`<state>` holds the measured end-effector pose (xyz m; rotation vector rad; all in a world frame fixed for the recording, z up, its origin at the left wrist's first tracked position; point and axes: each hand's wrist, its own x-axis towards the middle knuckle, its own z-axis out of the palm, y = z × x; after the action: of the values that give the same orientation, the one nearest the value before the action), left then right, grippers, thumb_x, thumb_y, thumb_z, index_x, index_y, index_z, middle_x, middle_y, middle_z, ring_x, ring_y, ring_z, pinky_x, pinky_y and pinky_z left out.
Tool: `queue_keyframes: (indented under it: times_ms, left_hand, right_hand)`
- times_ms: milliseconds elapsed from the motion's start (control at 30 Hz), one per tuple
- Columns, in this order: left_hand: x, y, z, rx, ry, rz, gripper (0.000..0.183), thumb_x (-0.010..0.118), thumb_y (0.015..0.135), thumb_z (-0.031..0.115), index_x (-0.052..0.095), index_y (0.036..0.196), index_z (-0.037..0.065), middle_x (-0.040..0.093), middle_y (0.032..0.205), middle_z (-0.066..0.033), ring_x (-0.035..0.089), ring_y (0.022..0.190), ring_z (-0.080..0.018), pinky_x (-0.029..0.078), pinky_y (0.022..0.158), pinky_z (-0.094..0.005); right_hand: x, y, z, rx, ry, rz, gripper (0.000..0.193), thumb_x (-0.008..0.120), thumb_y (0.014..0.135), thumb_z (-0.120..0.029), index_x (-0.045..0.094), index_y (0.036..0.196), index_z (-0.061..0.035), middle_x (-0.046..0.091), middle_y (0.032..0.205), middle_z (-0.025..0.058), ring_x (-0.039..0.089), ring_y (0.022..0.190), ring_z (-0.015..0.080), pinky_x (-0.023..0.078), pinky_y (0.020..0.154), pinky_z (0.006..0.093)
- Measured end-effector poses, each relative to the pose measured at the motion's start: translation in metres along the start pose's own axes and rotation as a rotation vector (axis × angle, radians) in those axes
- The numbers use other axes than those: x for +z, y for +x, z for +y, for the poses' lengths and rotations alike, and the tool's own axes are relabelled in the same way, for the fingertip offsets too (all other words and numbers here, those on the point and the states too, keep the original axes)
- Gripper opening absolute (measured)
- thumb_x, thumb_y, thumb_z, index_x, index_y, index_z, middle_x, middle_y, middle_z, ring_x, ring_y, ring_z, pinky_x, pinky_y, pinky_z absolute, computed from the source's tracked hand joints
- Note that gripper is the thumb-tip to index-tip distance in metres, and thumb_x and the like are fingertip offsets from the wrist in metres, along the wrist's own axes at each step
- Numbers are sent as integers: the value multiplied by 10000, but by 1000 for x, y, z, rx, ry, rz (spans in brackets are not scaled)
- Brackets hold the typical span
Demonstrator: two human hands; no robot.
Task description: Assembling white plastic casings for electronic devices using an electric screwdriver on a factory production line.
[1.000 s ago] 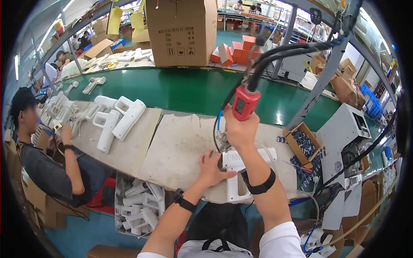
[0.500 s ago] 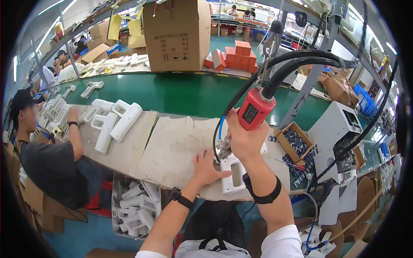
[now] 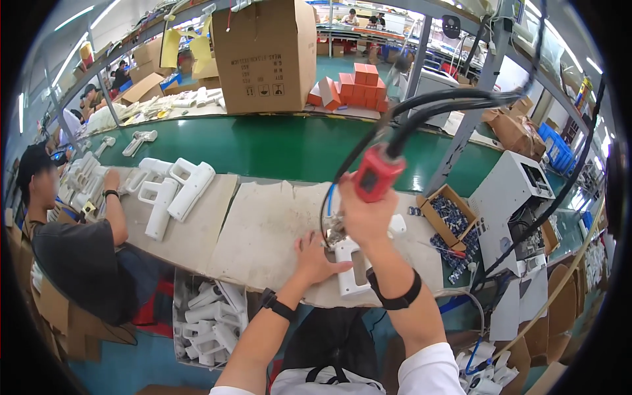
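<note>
A red power screwdriver with a black cable and a blue hose is gripped in my right hand. Its metal tip points down at the upper end of a white plastic housing with a loop handle on the worktop. Where the tip meets the housing is partly hidden and blurred. My left hand lies at the housing's left side, fingers spread and thumb resting against its edge. Part of the white housing also shows right of my right hand.
More white housings lie left on the worktop, near a seated co-worker. A crate of white parts stands below. Right are a small-parts box and a white machine. Behind runs a green conveyor with a large carton.
The red screwdriver and my right hand have shifted slightly left and down, and the cables swung with them. My left hand and the housing stay nearly in place.
</note>
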<state>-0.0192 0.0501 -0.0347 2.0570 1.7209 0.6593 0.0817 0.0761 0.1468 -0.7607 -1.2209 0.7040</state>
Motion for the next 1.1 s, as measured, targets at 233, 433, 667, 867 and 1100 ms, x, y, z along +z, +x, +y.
queue_keyframes:
  times_ms: [233, 433, 667, 867, 1100]
  left_hand:
    - [-13, -2, 10, -46, -100, 21, 1186, 759, 570, 651, 275, 1443, 10, 414, 1388, -221, 241, 1371, -366, 67, 1119, -508]
    - [-15, -5, 12, -61, -59, -8, 1170, 766, 581, 631, 275, 1441, 8, 421, 1380, -214, 246, 1363, -381, 65, 1120, -504]
    - [0, -22, 41, -30, -188, 103, 1073, 763, 656, 518, 249, 1438, -7, 402, 1379, -196, 287, 1331, -385, 193, 1084, -534]
    - [3, 17, 14, -111, -118, 218, 1005, 753, 682, 437, 240, 1456, 52, 405, 1369, -183, 339, 1292, -380, 218, 1048, -581]
    - [4, 21, 14, -124, -160, 272, 964, 748, 682, 442, 282, 1442, 74, 423, 1348, -175, 352, 1277, -362, 207, 1052, -559]
  right_hand:
    - [-17, 11, -42, -51, -65, -2, 194, 679, 886, -155, 595, 786, -11, 545, 545, 2, 495, 438, 72, 362, 410, 222]
    - [-11, -5, 9, 53, -58, -8, 211, 688, 869, -163, 589, 748, -21, 540, 534, -1, 502, 450, 75, 366, 418, 238]
    - [-15, -5, 4, 21, -35, -37, 158, 687, 858, -138, 620, 814, -1, 567, 594, -5, 505, 496, 61, 390, 454, 236]
    - [-47, 7, -75, -63, -29, 22, 129, 666, 877, -105, 601, 820, -9, 560, 571, 4, 519, 463, 70, 387, 429, 231]
    - [-70, -2, -52, -65, -92, 22, 170, 685, 872, -135, 599, 804, -6, 556, 567, 1, 508, 451, 70, 375, 424, 219]
